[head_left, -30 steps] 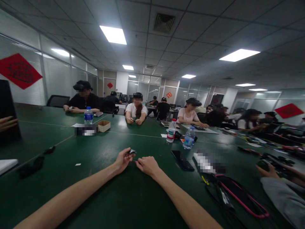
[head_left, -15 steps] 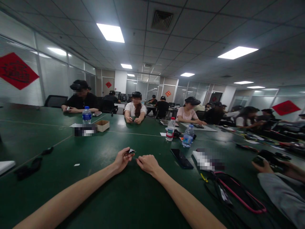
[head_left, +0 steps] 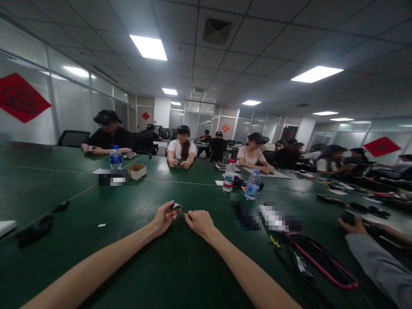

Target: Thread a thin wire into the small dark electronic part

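Note:
Both forearms reach forward over the green tabletop [head_left: 189, 266]. My left hand [head_left: 165, 219] is closed, with thumb and fingers pinching a small black-and-silver object [head_left: 176, 206] too small to name. Just to its right, my right hand [head_left: 200, 223] is closed, its thumb and forefinger pressed together near that object. A thin sliver shows between the two hands by the right fingertips. Whether the right fingers grip it cannot be made out.
Two water bottles [head_left: 228, 176] [head_left: 252, 185] stand ahead right; another bottle [head_left: 116, 158] stands beside an open box [head_left: 137, 171] ahead left. A pink-edged black loop [head_left: 325, 262] and cables lie right, near a co-worker's hand [head_left: 353, 225]. A white scrap [head_left: 101, 225] lies left.
The view has shifted slightly. My hands keep nearly the same place and grip, and the thin sliver between them shows more clearly. The co-worker in pink has moved a hand a little.

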`<state>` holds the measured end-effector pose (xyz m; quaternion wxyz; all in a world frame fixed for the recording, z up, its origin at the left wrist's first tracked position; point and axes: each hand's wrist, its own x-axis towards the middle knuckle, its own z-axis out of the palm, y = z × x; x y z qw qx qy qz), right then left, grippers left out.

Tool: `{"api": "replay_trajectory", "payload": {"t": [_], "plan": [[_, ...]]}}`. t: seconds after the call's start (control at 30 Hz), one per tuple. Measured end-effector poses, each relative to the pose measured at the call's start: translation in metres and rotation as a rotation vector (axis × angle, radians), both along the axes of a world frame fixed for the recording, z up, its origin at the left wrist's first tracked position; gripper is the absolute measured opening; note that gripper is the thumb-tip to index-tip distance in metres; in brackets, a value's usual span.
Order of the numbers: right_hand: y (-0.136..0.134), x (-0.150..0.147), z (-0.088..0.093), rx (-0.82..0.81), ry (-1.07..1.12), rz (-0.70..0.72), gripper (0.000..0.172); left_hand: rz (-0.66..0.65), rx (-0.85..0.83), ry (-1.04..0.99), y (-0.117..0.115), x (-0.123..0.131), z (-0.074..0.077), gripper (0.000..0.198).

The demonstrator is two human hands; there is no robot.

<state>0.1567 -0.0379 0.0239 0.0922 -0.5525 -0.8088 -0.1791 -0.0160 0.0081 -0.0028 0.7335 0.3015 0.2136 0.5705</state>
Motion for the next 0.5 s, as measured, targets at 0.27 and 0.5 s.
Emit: {"api": "replay_trajectory", "payload": {"t": [0.27, 0.5], "plan": [[0.0004, 0.0006, 0.0006, -0.029, -0.027, 0.065, 0.052, -0.017, 0.001, 0.019, 0.0004, -0.0013, -0.0005, 0.014], [-0.0027, -0.0026, 0.0038, -0.049, -0.048, 0.042, 0.052, 0.007, -0.038, 0.013, -0.0024, -0.0001, 0.0022, 0.011]]}}
